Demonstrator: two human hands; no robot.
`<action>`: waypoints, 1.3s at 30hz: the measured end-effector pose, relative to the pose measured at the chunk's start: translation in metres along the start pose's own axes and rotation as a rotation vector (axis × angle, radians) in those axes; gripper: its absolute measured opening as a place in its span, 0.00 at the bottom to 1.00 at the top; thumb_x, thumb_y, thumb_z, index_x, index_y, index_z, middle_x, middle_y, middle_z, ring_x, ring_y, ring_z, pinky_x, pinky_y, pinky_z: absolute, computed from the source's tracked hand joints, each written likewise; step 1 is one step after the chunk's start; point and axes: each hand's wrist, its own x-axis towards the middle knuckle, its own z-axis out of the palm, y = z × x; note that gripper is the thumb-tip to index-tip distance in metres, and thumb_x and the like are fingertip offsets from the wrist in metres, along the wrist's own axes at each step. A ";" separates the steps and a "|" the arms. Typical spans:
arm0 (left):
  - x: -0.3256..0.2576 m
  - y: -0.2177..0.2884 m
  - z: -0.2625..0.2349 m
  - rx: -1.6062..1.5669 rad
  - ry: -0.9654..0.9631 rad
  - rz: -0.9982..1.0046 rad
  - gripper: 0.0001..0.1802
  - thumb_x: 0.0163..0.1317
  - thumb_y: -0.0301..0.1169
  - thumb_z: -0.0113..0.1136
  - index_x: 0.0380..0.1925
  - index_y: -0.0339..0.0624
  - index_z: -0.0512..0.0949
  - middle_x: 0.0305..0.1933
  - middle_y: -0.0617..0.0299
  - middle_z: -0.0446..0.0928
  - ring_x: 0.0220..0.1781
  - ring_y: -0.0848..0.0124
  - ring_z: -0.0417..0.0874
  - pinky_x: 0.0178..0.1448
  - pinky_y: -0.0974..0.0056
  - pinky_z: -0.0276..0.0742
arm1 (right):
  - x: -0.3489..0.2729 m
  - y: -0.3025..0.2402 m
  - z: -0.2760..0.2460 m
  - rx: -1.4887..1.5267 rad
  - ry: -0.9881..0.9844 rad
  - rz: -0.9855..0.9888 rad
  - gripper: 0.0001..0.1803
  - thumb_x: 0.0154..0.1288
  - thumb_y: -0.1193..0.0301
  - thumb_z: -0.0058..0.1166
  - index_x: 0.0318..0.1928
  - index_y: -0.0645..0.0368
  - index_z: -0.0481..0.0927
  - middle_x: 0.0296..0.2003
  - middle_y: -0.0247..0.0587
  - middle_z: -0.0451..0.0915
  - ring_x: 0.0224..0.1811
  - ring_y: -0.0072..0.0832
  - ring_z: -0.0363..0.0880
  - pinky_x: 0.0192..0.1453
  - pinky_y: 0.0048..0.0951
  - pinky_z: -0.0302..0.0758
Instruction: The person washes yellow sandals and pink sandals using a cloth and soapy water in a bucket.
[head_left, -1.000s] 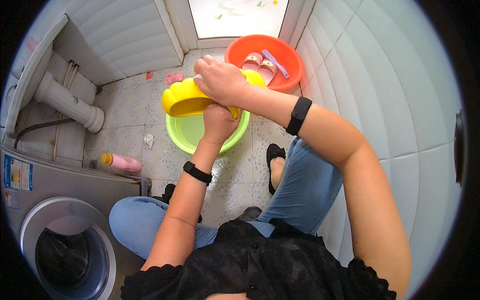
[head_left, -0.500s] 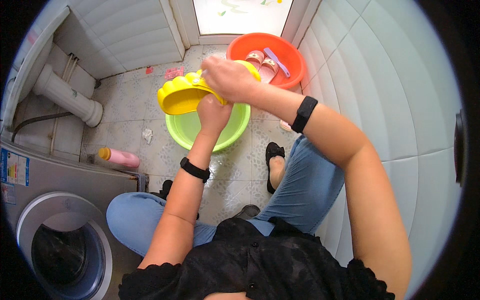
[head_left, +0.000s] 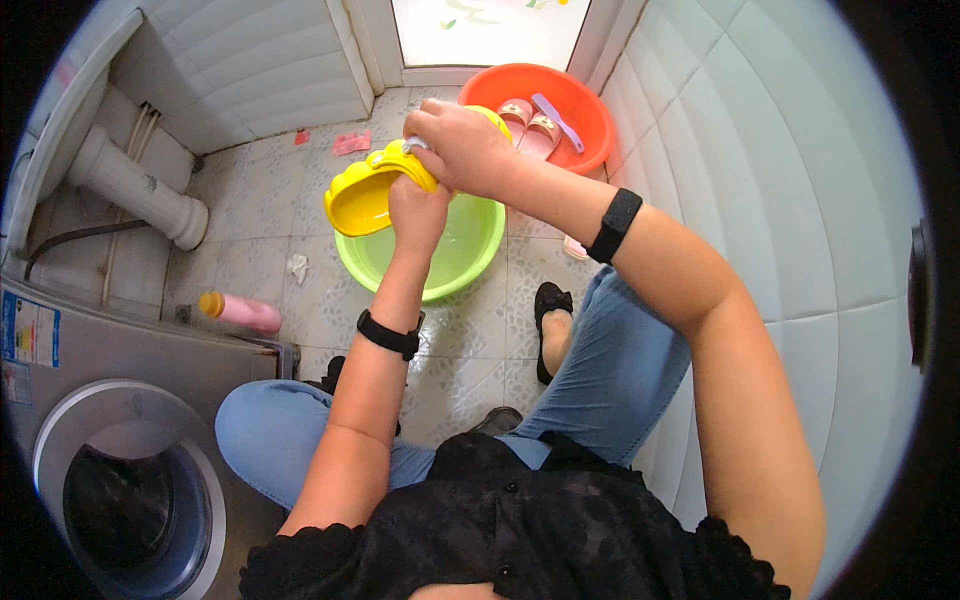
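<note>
A yellow clog (head_left: pixel 358 203) is held tilted over a light green basin (head_left: pixel 470 245). My left hand (head_left: pixel 418 212) grips the clog at its opening, with the fingers partly hidden inside. Across the clog's top, my right hand (head_left: pixel 462 148) is closed, its fingers bent against the strap and heel side. A small white crumpled thing (head_left: pixel 414 145) shows beneath those fingers; its kind is unclear. Shallow water seems to stand in the basin.
Behind the basin stands an orange-red basin (head_left: pixel 597 135) with pink slippers (head_left: pixel 541 137) and a purple brush (head_left: pixel 557 122). A pink bottle (head_left: pixel 245 312) lies near the washing machine (head_left: pixel 250 450) at left. A white tiled wall (head_left: pixel 770 210) rises on the right.
The clog has shifted slightly right and turned a little. My right hand has changed its place on the clog, and the white thing now shows under its fingers.
</note>
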 end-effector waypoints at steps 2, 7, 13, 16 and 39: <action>0.005 0.000 0.000 -0.242 0.052 -0.076 0.12 0.57 0.27 0.63 0.41 0.35 0.79 0.39 0.55 0.83 0.42 0.62 0.85 0.45 0.61 0.77 | -0.004 -0.008 -0.006 0.025 -0.081 -0.004 0.10 0.59 0.69 0.55 0.39 0.60 0.77 0.39 0.46 0.76 0.44 0.43 0.79 0.50 0.41 0.76; 0.012 -0.004 -0.019 -0.674 -0.045 -0.065 0.22 0.57 0.19 0.59 0.53 0.39 0.73 0.51 0.64 0.78 0.50 0.72 0.80 0.51 0.66 0.76 | -0.016 -0.005 0.002 0.012 -0.076 -0.084 0.08 0.59 0.70 0.55 0.37 0.60 0.77 0.35 0.46 0.75 0.40 0.46 0.78 0.46 0.42 0.75; 0.007 0.001 -0.002 -0.492 -0.117 -0.010 0.22 0.53 0.17 0.61 0.50 0.37 0.75 0.50 0.63 0.78 0.52 0.70 0.80 0.52 0.66 0.76 | -0.002 -0.014 0.000 0.032 0.089 0.024 0.08 0.59 0.69 0.56 0.37 0.59 0.78 0.35 0.45 0.77 0.40 0.45 0.79 0.45 0.40 0.76; -0.002 0.013 0.001 -0.422 -0.208 -0.020 0.23 0.52 0.17 0.61 0.50 0.37 0.74 0.49 0.63 0.78 0.51 0.69 0.80 0.50 0.65 0.76 | 0.001 -0.012 0.003 0.020 0.062 0.070 0.08 0.59 0.70 0.56 0.38 0.59 0.80 0.36 0.47 0.79 0.39 0.45 0.80 0.46 0.39 0.76; 0.002 0.022 -0.005 -0.659 -0.205 -0.280 0.23 0.75 0.46 0.43 0.51 0.37 0.73 0.45 0.59 0.78 0.43 0.72 0.80 0.45 0.65 0.77 | 0.014 -0.001 -0.006 -0.463 -0.027 -0.063 0.10 0.53 0.75 0.56 0.37 0.59 0.74 0.36 0.44 0.75 0.40 0.39 0.78 0.45 0.35 0.77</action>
